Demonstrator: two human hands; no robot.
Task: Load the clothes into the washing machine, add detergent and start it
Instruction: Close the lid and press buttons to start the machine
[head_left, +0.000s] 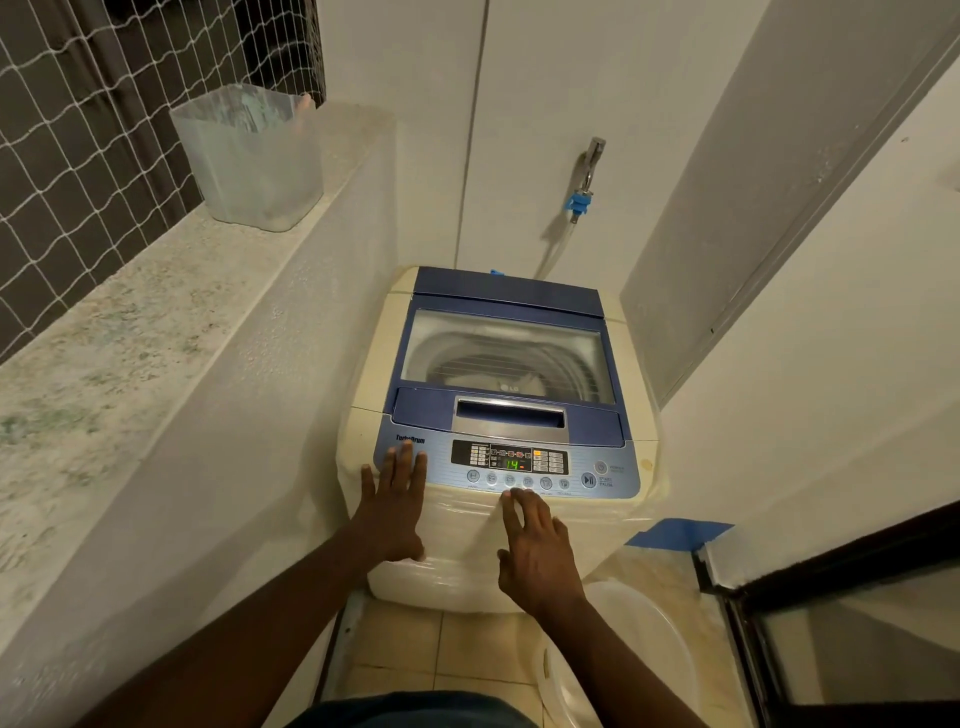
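Two hands are out in front of us at the washing machine (457, 551), and neither holds anything. Our left hand (395, 499) lies flat with its fingers straight, the fingertips on the left end of the control panel (615, 462) just under the "TurboDrum" lettering. Our right hand (535, 556) is spread and relaxed; its forefinger reaches the front edge of the panel below the row of round buttons, though we cannot tell whether it touches. The machine is a cream top-loader standing on the tiled floor in a narrow corner between white walls. Its blue lid (506, 291) is down, and the drum shows through the clear window; we cannot make out what lies inside. The display (511, 464) glows green with 14, and the start/pause button (588, 480) sits at the panel's right end. On the stone ledge (130, 322) to the left stands a translucent plastic container (249, 156), in front of white netting (78, 156). A tap (592, 156) with a blue connector (578, 201) is on the wall behind the machine. A white basin (639, 649) stands on the floor to the right.
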